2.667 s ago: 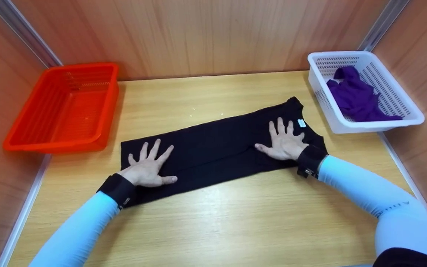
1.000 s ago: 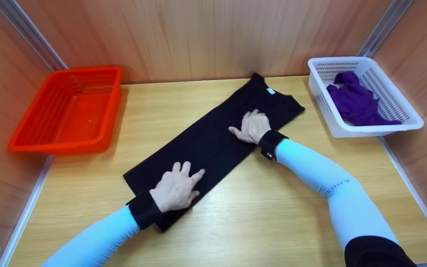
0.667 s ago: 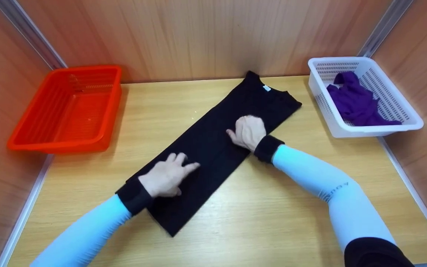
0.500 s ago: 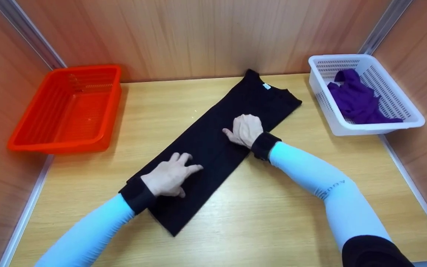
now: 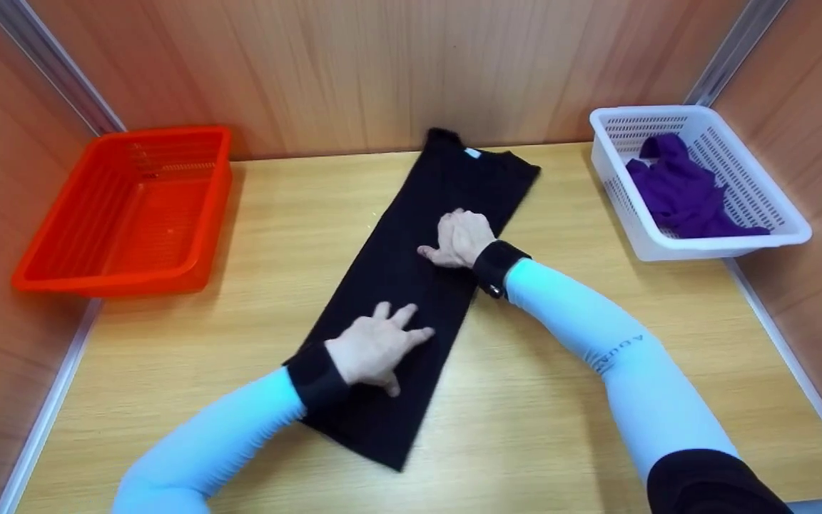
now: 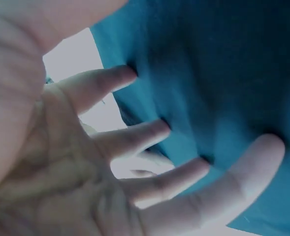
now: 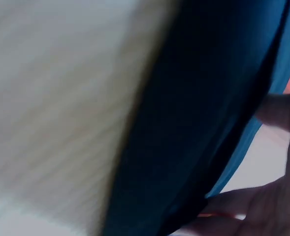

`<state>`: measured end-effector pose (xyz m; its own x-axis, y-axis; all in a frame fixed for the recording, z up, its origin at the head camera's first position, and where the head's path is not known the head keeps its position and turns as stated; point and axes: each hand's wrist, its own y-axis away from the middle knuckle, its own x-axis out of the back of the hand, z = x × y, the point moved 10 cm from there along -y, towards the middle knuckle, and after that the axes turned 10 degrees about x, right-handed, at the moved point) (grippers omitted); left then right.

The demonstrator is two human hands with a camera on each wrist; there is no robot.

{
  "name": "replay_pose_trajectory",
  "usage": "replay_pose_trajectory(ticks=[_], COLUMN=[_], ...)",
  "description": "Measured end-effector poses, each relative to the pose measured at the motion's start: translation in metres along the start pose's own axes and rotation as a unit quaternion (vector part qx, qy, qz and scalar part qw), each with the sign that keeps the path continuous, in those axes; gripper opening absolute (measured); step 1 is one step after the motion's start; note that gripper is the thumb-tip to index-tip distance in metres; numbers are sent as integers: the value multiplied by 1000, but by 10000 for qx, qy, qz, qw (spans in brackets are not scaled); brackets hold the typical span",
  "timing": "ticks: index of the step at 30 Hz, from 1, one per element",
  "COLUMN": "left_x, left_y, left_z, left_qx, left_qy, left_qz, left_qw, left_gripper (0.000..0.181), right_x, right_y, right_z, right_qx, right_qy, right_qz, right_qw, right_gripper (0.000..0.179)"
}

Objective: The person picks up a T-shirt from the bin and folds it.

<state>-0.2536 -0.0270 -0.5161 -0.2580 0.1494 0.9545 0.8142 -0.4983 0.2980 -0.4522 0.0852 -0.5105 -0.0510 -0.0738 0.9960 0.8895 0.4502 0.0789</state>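
Note:
A black shirt [image 5: 422, 271], folded lengthwise into a long strip, lies slanted on the table with its neckline and white label [image 5: 472, 153] at the far end. My left hand [image 5: 377, 348] rests on its near half with fingers spread. In the left wrist view those fingertips [image 6: 162, 127] press small dents into the cloth. My right hand [image 5: 462, 239] touches the far half, fingers bent downward and thumb out to the left. The right wrist view has the thumb [image 7: 275, 109] and fingers against the cloth, apart from each other.
An orange basket [image 5: 193, 268] stands at the back left. At the back right, a white basket [image 5: 725, 246] holds a purple cloth [image 5: 678, 189]. Wooden panels [image 5: 397, 71] enclose the table [image 5: 525, 428] at the back and sides.
Under both hands the black shirt has turned counter-clockwise, from nearly crosswise to steeply slanted. Its neckline end moved away and left, its near end right and closer. The baskets stayed put.

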Motion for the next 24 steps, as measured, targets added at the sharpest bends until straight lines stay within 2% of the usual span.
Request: replay_pose_trajectory(ticks=[7,13,18,24], left_x=[3,7,8,9], left_y=[-19,-41,-52,-57], left_z=[40,67,80,86], left_qx=[-59,158,376,478], left_qy=[-306,-303,-93,-106], left_qz=[96,100,-66,-153], left_qw=[9995,9994,9992,9987], left_gripper=[110,108,105,104], right_x=[-9,-16,-19,-21], right_y=[-17,-26,-28,-31], right_z=[-3,-7,-12,-12], right_qx=[289,594,801,949], right_qy=[-185,-335,-439,-538], right_qz=[-700,-1063,-1104,-1039], right_qw=[9970,9920,9897,9886], right_gripper=[103,103,101,100])
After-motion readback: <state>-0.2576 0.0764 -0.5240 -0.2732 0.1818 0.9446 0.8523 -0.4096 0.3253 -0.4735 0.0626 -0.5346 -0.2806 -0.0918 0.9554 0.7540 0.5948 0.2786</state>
